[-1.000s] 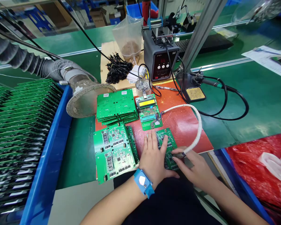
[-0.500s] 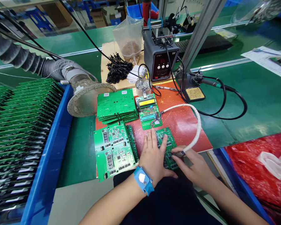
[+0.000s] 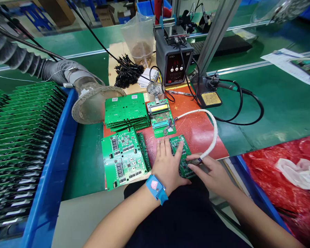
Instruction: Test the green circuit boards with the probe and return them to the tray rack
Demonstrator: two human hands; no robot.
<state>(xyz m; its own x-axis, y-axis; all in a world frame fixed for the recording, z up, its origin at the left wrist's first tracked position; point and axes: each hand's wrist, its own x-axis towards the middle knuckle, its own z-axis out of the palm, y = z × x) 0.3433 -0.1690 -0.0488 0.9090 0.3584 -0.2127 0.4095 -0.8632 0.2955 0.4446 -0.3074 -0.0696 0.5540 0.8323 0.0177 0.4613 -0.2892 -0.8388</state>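
My left hand (image 3: 167, 163), with a blue strap at its wrist, lies with spread fingers over the left part of a green circuit board (image 3: 185, 155). Between the fingers of my right hand (image 3: 209, 172) is the dark end of a white sleeved cable (image 3: 212, 137), held against the board's right side. The cable curves back to a programmer board (image 3: 160, 119) with a small yellow display. Left of my hands lie boards with digit displays (image 3: 126, 160), and behind those rises a stack of green boards (image 3: 126, 110). The cable's very tip is hidden.
A blue bin of upright boards (image 3: 49, 155) fills the left, below a fume duct (image 3: 98, 103). Behind stand a soldering station (image 3: 174, 62), black cable bundle (image 3: 129, 70) and iron stand (image 3: 209, 99). A bin at right holds red plastic (image 3: 286, 172).
The whole view has shifted slightly, so things sit a little higher and further left. Both hands keep nearly the same places on the board, and the programmer board's blue light no longer shows.
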